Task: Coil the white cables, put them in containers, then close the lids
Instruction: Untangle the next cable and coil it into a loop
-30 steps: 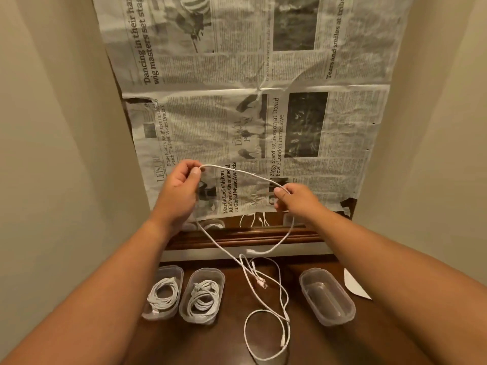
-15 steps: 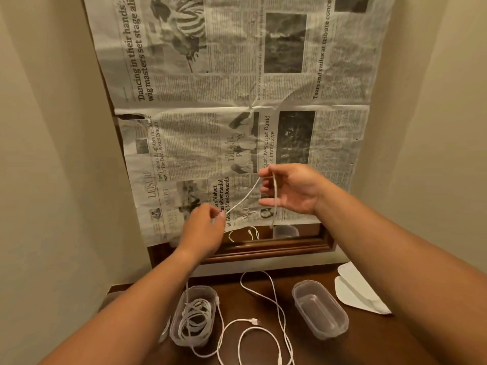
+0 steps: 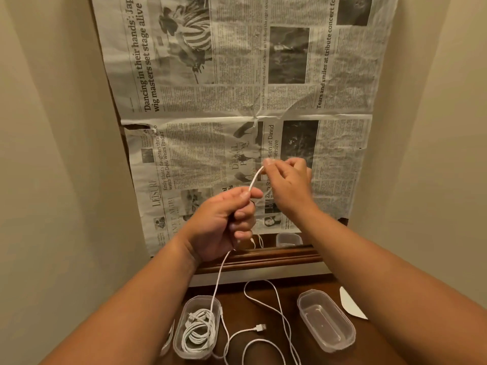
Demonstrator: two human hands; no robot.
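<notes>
White cable (image 3: 254,180) is running between both hands, which are raised in front of the newspaper (image 3: 237,75). Left hand (image 3: 224,219) is gripping it, with thumb and forefinger pinching the strand and the other fingers curling in below. Right hand (image 3: 287,185) is pinching the upper end between thumb and fingertips. From the left fist the cable is dropping to the table (image 3: 303,343) and lying there in loose loops, its USB plug (image 3: 259,327) resting between the two containers.

Left container (image 3: 203,298) is holding coiled cables (image 3: 197,333); the count is not readable. Right container (image 3: 303,299) is showing only its bare clear floor. A white lid (image 3: 351,305) is lying just beside it, partly covered by the right forearm.

A clear edge (image 3: 168,338) is peeking out beside the left forearm, possibly a third container; the arm is hiding its contents. The lowest cable loops are running off the bottom edge.
</notes>
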